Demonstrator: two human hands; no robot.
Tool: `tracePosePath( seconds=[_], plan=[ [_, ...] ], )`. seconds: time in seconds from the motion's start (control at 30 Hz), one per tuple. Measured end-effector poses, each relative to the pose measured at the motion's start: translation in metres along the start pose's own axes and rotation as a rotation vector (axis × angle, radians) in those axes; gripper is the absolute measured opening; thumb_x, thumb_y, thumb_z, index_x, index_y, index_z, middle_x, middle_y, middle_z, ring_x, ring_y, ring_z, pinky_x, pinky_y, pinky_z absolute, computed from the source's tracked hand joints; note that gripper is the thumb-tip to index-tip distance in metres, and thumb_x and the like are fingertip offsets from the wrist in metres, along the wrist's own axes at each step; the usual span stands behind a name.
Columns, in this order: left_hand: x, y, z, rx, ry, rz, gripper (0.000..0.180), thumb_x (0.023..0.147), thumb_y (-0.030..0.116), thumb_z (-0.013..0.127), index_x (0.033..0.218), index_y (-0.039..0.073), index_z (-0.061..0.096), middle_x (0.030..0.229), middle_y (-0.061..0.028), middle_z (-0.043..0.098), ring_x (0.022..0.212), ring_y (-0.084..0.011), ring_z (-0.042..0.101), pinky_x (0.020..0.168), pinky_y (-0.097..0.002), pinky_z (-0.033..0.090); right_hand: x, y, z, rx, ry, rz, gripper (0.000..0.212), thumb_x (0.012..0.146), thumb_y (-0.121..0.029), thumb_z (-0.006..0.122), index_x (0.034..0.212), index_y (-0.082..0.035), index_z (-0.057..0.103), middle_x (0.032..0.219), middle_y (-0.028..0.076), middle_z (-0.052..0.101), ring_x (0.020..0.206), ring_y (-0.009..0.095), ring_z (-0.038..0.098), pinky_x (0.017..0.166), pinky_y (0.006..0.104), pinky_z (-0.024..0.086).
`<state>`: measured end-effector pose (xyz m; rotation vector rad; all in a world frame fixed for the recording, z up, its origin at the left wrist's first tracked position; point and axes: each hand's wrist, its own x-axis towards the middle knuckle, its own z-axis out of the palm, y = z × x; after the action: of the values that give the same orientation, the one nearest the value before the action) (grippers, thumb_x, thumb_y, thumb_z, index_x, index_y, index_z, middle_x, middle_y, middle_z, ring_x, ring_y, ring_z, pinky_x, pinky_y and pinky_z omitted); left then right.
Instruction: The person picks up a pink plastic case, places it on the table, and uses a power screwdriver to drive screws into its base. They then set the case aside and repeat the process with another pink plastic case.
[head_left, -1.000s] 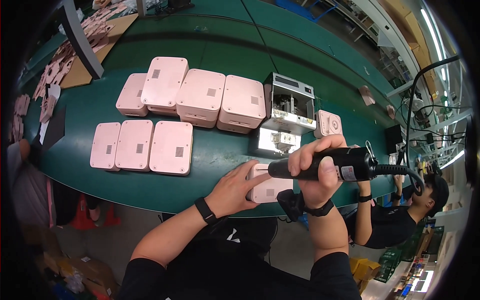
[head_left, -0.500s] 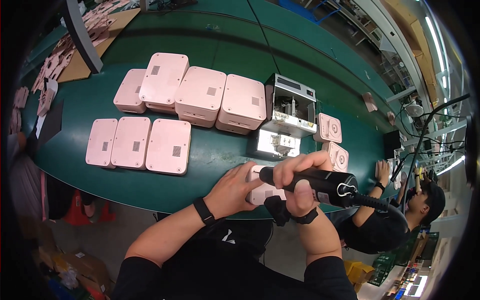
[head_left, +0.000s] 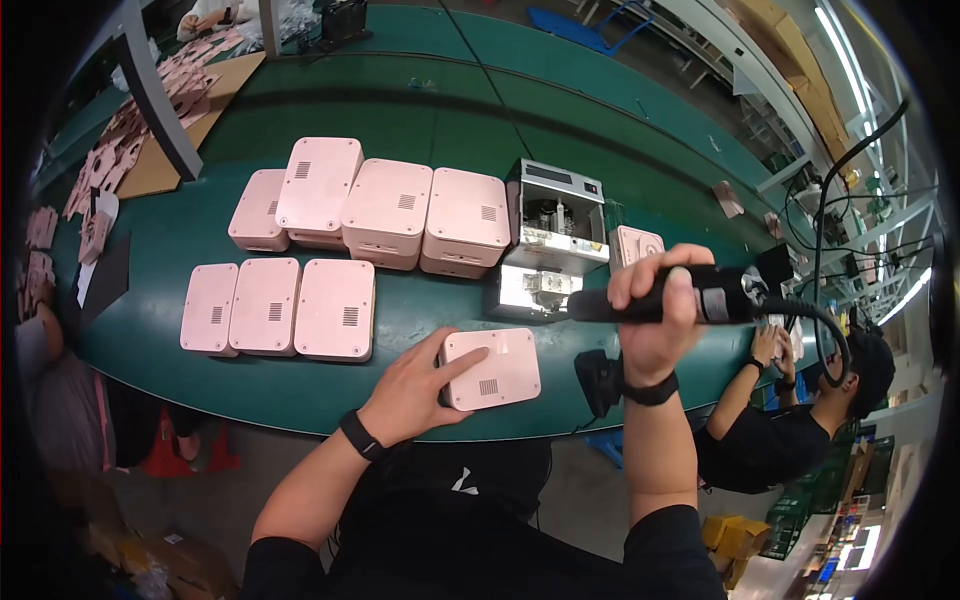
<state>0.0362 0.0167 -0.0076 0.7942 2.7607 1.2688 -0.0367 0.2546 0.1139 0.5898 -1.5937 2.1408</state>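
Note:
My left hand [head_left: 412,388] steadies a pink plastic housing [head_left: 510,375] at the table's near edge, thumb along its near side and a finger lying across its top. The housing lies flat, with a small slotted vent facing up. To its right, my right hand [head_left: 660,305] is wrapped round a black corded electric screwdriver [head_left: 610,306] held level. The screwdriver's nose points left, close to the metal front of a screw feeder [head_left: 556,230]; its bit cannot be made out.
Stacked pink housings [head_left: 390,205] stand left of the feeder, with a row of single ones [head_left: 335,310] nearer me. A round-faced pink part [head_left: 637,245] sits right of the feeder. A co-worker [head_left: 800,410] works at the right. Cardboard with pink pieces [head_left: 190,110] lies far left.
The screwdriver has lifted off the housing and moved right and up to beside the feeder. The housing, now uncovered, stays under my left hand, which has shifted slightly left in view.

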Motion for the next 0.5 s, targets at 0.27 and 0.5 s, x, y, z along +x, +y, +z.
tracePosePath(
  seconds=[0.27,0.5],
  plan=[
    [-0.002,-0.001,0.001,0.001,0.006,-0.021,0.077,0.065,0.023,0.086,0.136,0.026,0.058,0.139,-0.0172,0.046,0.120,-0.0384,0.054,0.098,-0.0435,0.049,0.006,0.010,-0.006,-0.109,0.048,0.120,0.018,0.095,-0.020,0.052,0.103,-0.005,0.046,0.071,0.009,0.051,0.052,0.019,0.048,0.054,0.0354,0.045],
    [0.001,-0.002,0.001,0.009,0.024,-0.022,0.081,0.061,0.019,0.087,0.136,0.025,0.057,0.138,-0.0160,0.046,0.118,-0.0374,0.055,0.098,-0.0430,0.049,-0.050,-0.026,-0.007,-0.029,0.018,0.201,0.030,0.093,-0.029,0.057,0.104,-0.006,0.042,0.071,0.008,0.051,0.052,0.018,0.049,0.054,0.0341,0.045]
  ],
)
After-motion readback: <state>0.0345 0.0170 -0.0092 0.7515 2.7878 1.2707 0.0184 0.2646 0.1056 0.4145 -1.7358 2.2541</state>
